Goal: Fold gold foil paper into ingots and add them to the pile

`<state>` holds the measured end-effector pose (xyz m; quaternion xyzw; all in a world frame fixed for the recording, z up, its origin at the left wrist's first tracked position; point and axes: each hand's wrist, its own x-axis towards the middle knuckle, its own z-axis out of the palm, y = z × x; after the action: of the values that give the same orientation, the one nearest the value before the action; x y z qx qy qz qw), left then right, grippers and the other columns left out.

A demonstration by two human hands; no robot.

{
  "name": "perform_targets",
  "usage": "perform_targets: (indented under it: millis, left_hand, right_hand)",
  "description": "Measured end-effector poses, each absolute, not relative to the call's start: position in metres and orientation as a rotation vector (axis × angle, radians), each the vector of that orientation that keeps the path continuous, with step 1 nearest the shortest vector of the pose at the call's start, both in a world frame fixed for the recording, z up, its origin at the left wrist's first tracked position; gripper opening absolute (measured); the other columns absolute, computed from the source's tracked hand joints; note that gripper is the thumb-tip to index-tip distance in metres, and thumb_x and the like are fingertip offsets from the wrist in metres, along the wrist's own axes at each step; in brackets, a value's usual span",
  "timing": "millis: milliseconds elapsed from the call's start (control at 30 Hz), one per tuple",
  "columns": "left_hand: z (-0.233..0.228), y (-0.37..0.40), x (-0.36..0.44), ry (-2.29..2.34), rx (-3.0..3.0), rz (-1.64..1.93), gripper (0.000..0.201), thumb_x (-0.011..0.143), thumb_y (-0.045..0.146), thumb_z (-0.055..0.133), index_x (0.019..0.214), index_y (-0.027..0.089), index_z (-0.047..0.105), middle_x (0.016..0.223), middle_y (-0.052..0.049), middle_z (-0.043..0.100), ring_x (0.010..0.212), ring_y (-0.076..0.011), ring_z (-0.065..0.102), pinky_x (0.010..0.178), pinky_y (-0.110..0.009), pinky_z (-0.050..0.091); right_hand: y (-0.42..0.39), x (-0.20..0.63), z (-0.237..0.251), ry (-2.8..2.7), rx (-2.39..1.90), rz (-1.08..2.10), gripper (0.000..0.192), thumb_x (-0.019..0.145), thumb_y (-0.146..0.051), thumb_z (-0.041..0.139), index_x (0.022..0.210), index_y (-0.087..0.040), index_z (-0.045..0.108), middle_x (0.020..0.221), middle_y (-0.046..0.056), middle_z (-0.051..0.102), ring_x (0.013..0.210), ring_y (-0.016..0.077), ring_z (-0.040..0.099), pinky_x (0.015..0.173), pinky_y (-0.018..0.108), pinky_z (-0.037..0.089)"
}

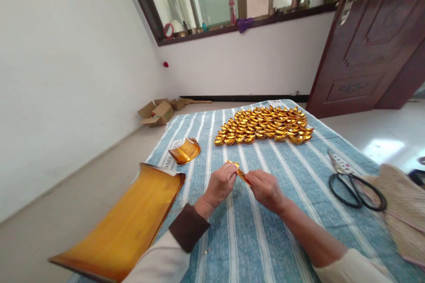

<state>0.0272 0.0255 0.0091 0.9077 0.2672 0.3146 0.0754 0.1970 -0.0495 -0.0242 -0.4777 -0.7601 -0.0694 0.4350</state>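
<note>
Between my two hands is a small strip of folded gold foil paper [243,176], held above the striped cloth. My left hand [222,182] pinches its left end, and my right hand [267,189] grips the other end, fingers closed. Beyond them, many boat-shaped gold paper ingots [262,124] stand packed in rows. A small stack of curled gold paper pieces [186,151] lies left of my left hand. Nearer, along the left edge, rests a large curved stack of gold foil sheets [122,225].
Black-handled scissors [357,188] lie on the right, beside a beige woven cloth [398,212]. The blue striped tablecloth [282,247] covers the table. An open cardboard box [161,114] sits on the floor at the back left. A dark red door [365,40] stands at the right.
</note>
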Motion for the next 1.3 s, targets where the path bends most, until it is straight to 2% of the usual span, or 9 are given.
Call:
perform_targets:
  millis: [167,367,600,767,867,1033,1300]
  left_hand:
    - [-0.014,0.022,0.017,0.783,2.724,0.993,0.022,0.09,0.01,0.041,0.086,0.018,0.061,0.091,-0.007,0.068,0.091,-0.0168,0.065,0.081,-0.03,0.055]
    - [-0.018,0.011,0.004,0.824,2.826,0.796,0.024,0.093,0.014,0.043,0.083,0.017,0.064,0.091,-0.007,0.07,0.087,-0.018,0.065,0.082,-0.032,0.052]
    - [-0.016,0.002,0.0,0.811,2.702,0.785,0.021,0.09,0.013,0.049,0.087,0.017,0.069,0.101,-0.007,0.072,0.094,-0.0196,0.063,0.086,-0.036,0.049]
    - [-0.019,0.0,0.003,0.9,2.523,0.819,0.005,0.084,0.019,0.064,0.086,0.018,0.069,0.101,-0.006,0.072,0.096,-0.0212,0.063,0.087,-0.038,0.048]
    - [-0.02,-0.001,0.005,0.95,2.467,0.805,0.005,0.08,0.019,0.07,0.084,0.019,0.068,0.1,-0.005,0.072,0.096,-0.0219,0.063,0.087,-0.039,0.047]
    - [-0.021,-0.001,0.005,0.976,2.455,0.775,0.01,0.076,0.016,0.072,0.084,0.019,0.068,0.102,-0.006,0.072,0.098,-0.0231,0.063,0.087,-0.04,0.047]
    - [-0.021,0.0,0.005,0.977,2.487,0.716,0.006,0.078,0.017,0.071,0.082,0.019,0.068,0.105,-0.005,0.071,0.097,-0.023,0.061,0.085,-0.04,0.047]
  right_hand:
    - [-0.053,0.191,-0.027,-2.145,-1.135,-0.375,0.031,0.097,-0.013,0.04,0.076,-0.018,0.061,0.068,0.004,0.057,0.065,0.0174,0.05,0.06,0.031,0.037]
    - [-0.057,0.183,-0.031,-2.249,-1.078,-0.401,0.028,0.098,-0.014,0.04,0.08,-0.016,0.062,0.071,0.004,0.058,0.065,0.0182,0.049,0.059,0.032,0.035]
    - [-0.057,0.188,-0.031,-2.291,-1.111,-0.219,0.027,0.097,-0.017,0.042,0.079,-0.017,0.062,0.074,0.005,0.06,0.069,0.0177,0.052,0.063,0.03,0.039]
    - [-0.06,0.195,-0.024,-2.304,-1.152,-0.055,0.021,0.096,-0.022,0.047,0.089,-0.019,0.067,0.086,0.007,0.065,0.082,0.0191,0.059,0.073,0.031,0.045]
    - [-0.061,0.199,-0.023,-2.289,-1.144,0.018,0.02,0.096,-0.024,0.049,0.096,-0.02,0.069,0.095,0.009,0.066,0.091,0.0208,0.061,0.08,0.034,0.047]
    - [-0.059,0.203,-0.026,-2.246,-1.138,0.085,0.016,0.093,-0.027,0.055,0.094,-0.024,0.071,0.104,0.008,0.067,0.097,0.0217,0.062,0.086,0.038,0.049]
    - [-0.055,0.206,-0.031,-2.184,-1.13,0.153,0.017,0.092,-0.029,0.057,0.092,-0.026,0.074,0.108,0.008,0.066,0.101,0.0225,0.061,0.089,0.041,0.049]
